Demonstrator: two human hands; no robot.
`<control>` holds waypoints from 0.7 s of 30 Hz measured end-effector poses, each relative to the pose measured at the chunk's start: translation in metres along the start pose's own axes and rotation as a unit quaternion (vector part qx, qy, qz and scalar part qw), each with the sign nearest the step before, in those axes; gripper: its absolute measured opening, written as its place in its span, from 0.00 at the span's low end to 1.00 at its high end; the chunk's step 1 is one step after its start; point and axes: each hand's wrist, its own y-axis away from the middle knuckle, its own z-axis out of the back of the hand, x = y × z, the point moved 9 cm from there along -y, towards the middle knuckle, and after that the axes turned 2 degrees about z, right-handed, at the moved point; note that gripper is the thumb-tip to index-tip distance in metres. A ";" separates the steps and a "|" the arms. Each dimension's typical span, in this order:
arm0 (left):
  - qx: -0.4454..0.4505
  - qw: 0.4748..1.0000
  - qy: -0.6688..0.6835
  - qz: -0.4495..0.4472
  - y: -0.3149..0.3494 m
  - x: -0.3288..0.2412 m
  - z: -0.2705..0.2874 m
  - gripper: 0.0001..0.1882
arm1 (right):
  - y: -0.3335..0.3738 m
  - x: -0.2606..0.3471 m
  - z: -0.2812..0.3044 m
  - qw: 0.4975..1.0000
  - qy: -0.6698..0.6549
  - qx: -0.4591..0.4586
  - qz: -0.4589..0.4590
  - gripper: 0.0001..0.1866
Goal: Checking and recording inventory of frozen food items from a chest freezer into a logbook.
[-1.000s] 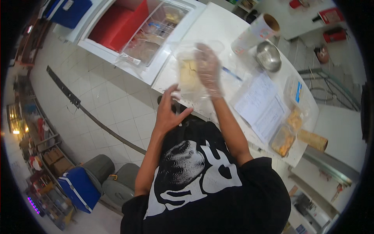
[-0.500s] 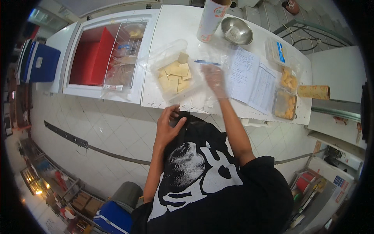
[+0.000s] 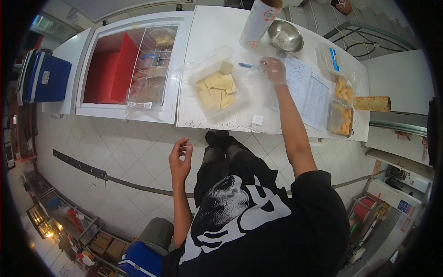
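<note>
Your bare left grip (image 3: 181, 159), loosely open and empty, hangs short of the counter (image 3: 212, 30). Beyond, the plastic tub (image 3: 213, 112) of pale-yellow slices (image 3: 216, 90) sits well left of your gloved right grip (image 3: 267, 67), whose hold you can't tell; the blue pen (image 3: 245, 65) lies nearer it.

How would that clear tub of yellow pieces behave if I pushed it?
The clear tub would probably slide rather than tip, looking low and broad. Its see-through plastic walls may flex a little. The yellow pieces could shift, since they overlap loosely.
</note>
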 end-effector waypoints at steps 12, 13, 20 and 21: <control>-0.028 0.999 0.015 0.023 0.011 0.022 0.031 0.13 | 0.006 -0.011 0.001 0.977 0.174 -0.058 -0.110 0.13; -0.028 0.999 0.014 0.024 0.010 0.023 0.031 0.13 | 0.011 -0.025 -0.007 0.957 0.266 0.005 -0.118 0.13; -0.030 0.999 0.014 0.017 0.016 0.028 0.036 0.13 | 0.030 0.031 -0.014 0.947 0.311 0.077 -0.018 0.10; -0.023 1.000 0.012 0.014 0.014 0.026 0.033 0.13 | 0.032 0.038 -0.014 0.945 0.313 0.097 -0.007 0.11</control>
